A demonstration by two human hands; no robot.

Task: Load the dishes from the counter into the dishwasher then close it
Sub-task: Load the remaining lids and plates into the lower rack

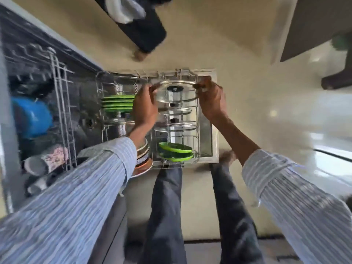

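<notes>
Left hand [145,106] curled around the left rim of the glass lid [176,92], right hand [210,98] pinching the right rim. Lid held over the far end of the lower rack [198,119], above other lids. Best lowered slowly, both sides level, rim guided between two wires (knob kept free). Lid nearly on edge, face towards the camera, width running left to right.

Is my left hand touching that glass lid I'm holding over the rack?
Touching. The head view shows the left hand curled round the glass lid's left rim, with no gap.
</notes>
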